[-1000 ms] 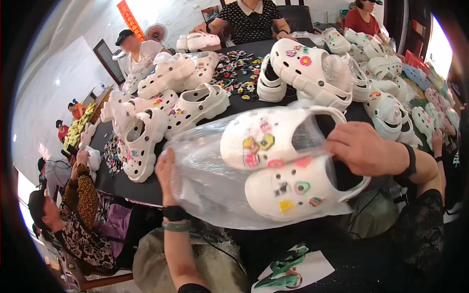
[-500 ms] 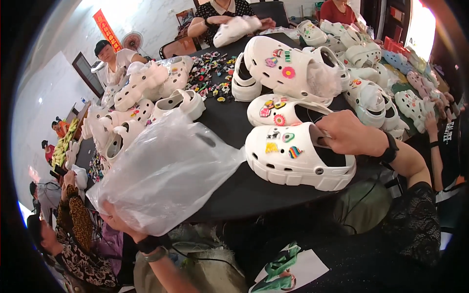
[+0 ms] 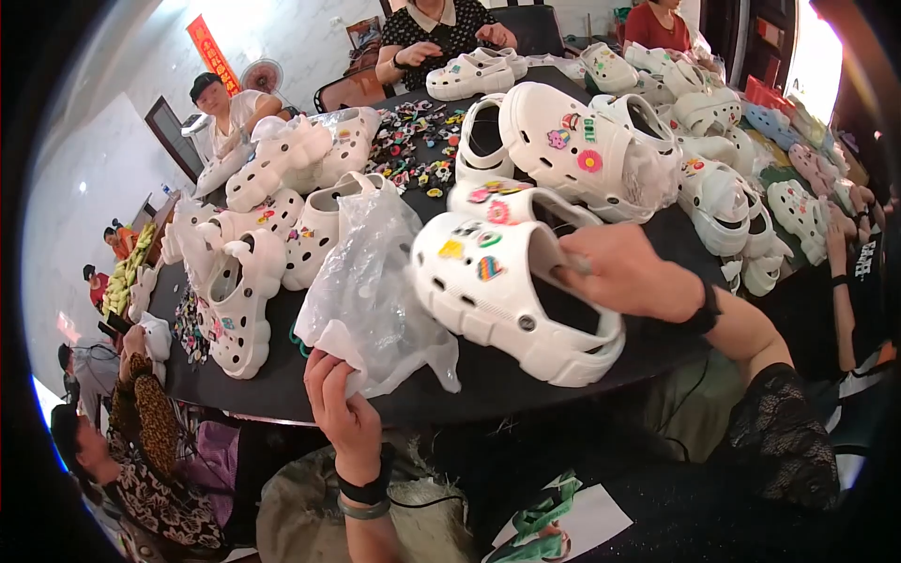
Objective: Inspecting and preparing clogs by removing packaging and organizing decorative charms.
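Note:
My right hand (image 3: 624, 270) is closed on a pair of white clogs held side by side, fingers reaching into the shoe openings. The nearer clog (image 3: 497, 291) is tilted with its toe to the left and bears colourful charms; the farther clog (image 3: 493, 202) of the pair is partly hidden behind it. My left hand (image 3: 343, 403) pinches the edge of a clear plastic bag (image 3: 366, 281), which hangs crumpled just left of the clogs' toes. The bag seems to hold nothing. Charmed white clogs (image 3: 554, 141) stand behind the held pair.
White clogs pile up at the left (image 3: 242, 300) and right (image 3: 718, 202) of the black table (image 3: 375, 399). Loose charms (image 3: 422, 141) lie scattered at the far side. Across the table, a person in a dotted top (image 3: 441, 38) has hands near white clogs; other people sit around.
The clogs in my right hand have moved left and tipped. My left hand has come inward and the wide-spread bag has collapsed. Across the table, the person's clogs were set down.

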A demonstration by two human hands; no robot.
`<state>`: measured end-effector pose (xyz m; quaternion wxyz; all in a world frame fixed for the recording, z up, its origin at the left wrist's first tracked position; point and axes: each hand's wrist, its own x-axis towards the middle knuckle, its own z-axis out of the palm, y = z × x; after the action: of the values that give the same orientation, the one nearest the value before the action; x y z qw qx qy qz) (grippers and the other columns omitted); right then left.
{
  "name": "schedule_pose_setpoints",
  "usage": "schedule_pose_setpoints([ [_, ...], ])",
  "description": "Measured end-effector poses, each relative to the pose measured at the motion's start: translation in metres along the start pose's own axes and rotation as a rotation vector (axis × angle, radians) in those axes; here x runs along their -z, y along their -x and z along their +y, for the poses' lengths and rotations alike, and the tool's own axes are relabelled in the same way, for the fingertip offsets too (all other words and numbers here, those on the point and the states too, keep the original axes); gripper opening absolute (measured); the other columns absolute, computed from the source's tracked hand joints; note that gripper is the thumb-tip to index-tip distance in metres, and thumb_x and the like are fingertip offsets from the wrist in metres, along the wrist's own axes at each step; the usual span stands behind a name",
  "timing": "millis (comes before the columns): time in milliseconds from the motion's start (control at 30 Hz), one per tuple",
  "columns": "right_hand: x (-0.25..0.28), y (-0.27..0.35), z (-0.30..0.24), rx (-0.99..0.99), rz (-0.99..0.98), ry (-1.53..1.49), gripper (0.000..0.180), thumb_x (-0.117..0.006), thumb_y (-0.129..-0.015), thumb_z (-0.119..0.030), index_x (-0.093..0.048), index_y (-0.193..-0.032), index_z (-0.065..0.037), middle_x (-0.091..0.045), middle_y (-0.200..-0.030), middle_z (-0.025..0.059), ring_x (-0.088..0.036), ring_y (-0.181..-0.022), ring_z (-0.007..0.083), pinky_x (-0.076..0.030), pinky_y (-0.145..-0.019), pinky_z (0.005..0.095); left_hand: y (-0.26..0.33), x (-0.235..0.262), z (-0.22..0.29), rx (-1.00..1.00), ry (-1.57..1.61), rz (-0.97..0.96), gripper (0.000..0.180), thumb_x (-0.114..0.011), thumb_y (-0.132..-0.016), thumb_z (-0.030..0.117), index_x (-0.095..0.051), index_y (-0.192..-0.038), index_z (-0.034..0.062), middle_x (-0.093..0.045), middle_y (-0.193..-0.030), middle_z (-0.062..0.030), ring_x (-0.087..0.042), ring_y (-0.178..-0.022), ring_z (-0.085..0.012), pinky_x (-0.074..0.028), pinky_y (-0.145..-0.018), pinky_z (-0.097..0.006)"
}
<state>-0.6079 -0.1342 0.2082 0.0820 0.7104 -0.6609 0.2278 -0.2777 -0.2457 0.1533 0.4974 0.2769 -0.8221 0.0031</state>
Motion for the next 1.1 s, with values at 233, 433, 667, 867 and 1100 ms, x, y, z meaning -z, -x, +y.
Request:
schedule_pose_setpoints([
  [233, -0.004, -0.001, -0.014, 0.264, 0.257, -0.037, 0.016, -0.065, -0.082, -0.020, -0.060, -0.087, -0.006, -0.059, -0.086, 0.0069, -0.060, -0.079, 0.0248, -0.051, -0.060, 0.0344, 0.009, -0.008, 0.021, 0.131, 0.123, -0.176, 0.064, -0.060, -0.076, -0.002, -0.032, -0.133, -0.0041, -0.045, -0.121, -0.0205, -0.047, -0.109, -0.0323, -0.036, -0.097, -0.040],
  [433, 0.044, 0.010, 0.036, 0.037, 0.375, 0.223, 0.052, -0.074, -0.071, -0.020, -0.051, -0.116, -0.006, -0.052, -0.116, 0.0142, -0.052, -0.109, 0.0307, -0.043, -0.094, 0.0387, 0.034, -0.016, 0.007, 0.296, 0.091, -0.192, 0.063, -0.066, -0.075, 0.000, -0.034, -0.129, -0.0059, -0.045, -0.119, -0.0259, -0.046, -0.113, -0.0406, -0.037, -0.097, -0.046],
  [667, 0.043, -0.001, 0.110, -0.308, -0.009, -0.139, 0.055, -0.067, -0.076, -0.014, -0.046, -0.127, -0.003, -0.056, -0.117, 0.0208, -0.053, -0.110, 0.0344, -0.041, -0.095, 0.0365, 0.052, -0.044, 0.004, 0.211, 0.023, -0.097, 0.064, -0.065, -0.078, 0.003, -0.032, -0.132, -0.0059, -0.044, -0.124, -0.0266, -0.048, -0.111, -0.0402, -0.037, -0.097, -0.045],
  [867, 0.075, 0.000, 0.121, -0.363, 0.002, -0.010, 0.033, -0.053, -0.077, -0.001, -0.060, -0.109, -0.002, -0.064, -0.099, 0.0188, -0.061, -0.095, 0.0339, -0.046, -0.086, 0.0365, 0.057, -0.033, -0.001, 0.191, -0.005, -0.120, 0.062, -0.069, -0.076, 0.005, -0.036, -0.128, -0.0050, -0.045, -0.123, -0.0284, -0.045, -0.117, -0.0448, -0.042, -0.093, -0.045],
  [1100, 0.131, 0.025, 0.141, -0.146, -0.208, 0.163, 0.045, -0.045, -0.061, 0.008, -0.063, -0.102, -0.003, -0.062, -0.109, 0.0156, -0.057, -0.106, 0.0315, -0.043, -0.094, 0.0396, 0.054, -0.035, 0.003, 0.198, 0.028, -0.087, 0.060, -0.069, -0.075, 0.003, -0.039, -0.126, -0.0048, -0.048, -0.120, -0.0268, -0.046, -0.116, -0.0454, -0.044, -0.091, -0.045],
])
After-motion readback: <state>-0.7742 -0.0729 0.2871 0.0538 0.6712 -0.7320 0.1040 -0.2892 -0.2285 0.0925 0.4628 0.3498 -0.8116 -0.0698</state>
